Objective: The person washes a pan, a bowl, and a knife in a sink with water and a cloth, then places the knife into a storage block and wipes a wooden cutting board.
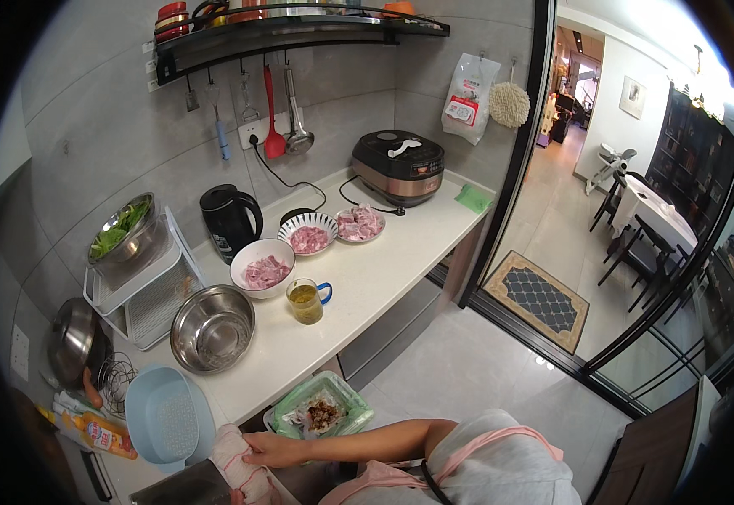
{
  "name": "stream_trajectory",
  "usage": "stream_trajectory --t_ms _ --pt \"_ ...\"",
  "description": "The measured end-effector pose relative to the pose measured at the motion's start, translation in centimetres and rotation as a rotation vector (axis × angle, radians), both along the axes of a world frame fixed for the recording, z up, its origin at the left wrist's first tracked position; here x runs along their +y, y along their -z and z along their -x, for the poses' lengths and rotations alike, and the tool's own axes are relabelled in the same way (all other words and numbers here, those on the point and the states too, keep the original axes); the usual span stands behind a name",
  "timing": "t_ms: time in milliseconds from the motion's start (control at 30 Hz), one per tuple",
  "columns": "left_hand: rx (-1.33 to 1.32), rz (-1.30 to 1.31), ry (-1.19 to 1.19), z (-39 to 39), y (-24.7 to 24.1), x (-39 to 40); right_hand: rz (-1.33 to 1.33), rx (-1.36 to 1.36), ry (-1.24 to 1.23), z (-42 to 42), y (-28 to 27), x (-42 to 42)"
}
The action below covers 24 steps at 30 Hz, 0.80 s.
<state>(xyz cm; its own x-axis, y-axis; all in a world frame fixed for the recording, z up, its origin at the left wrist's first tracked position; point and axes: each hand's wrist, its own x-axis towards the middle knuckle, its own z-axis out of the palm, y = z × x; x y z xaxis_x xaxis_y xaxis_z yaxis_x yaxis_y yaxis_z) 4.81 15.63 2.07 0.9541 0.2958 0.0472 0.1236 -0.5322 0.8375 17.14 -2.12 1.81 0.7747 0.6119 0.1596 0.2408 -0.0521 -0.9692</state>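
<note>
My right hand (272,449) grips a white cloth with reddish stripes (240,451) at the bottom of the view. The cloth lies against a dark grey flat metal piece (184,485) that looks like a cleaver blade, cut off by the lower edge. Of my left hand (238,497), only what seem to be fingertips show below the cloth; the rest is hidden. Just beyond the cloth sits a light blue plastic basin (174,410). Beneath my right forearm is a waste bin (357,404) lined with a green bag, with scraps inside.
On the counter (367,271) stand a steel bowl (184,334), bowls of raw meat (266,273) (309,240), a plate of meat (359,224), a glass mug (305,306), a kettle (225,221) and a rice cooker (398,167). Leafy greens (121,227) top a rack (158,303). An orange bottle (102,435) lies left.
</note>
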Motion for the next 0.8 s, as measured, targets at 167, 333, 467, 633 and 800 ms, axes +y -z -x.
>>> stream_trajectory --t_ms 167,333,467,633,800 --pt "0.032 0.146 0.094 0.2 0.1 0.8 -0.105 0.141 -0.03 0.4 -2.9 0.9" --pt "-0.216 0.888 0.145 1.2 -5.0 -0.5 -0.462 0.504 -0.236 -0.2 -2.6 2.4" --pt "-0.132 0.844 -0.042 0.1 -6.4 -0.4 -0.227 0.609 -0.111 -1.3 -2.1 2.4" --pt "-0.155 0.55 -0.262 0.0 -1.0 4.1 -0.456 0.698 0.02 -3.3 -4.0 3.0" --pt "-0.194 0.497 -0.324 -1.0 -0.4 3.9 -0.5 0.17 -0.226 -1.7 -4.9 6.9"
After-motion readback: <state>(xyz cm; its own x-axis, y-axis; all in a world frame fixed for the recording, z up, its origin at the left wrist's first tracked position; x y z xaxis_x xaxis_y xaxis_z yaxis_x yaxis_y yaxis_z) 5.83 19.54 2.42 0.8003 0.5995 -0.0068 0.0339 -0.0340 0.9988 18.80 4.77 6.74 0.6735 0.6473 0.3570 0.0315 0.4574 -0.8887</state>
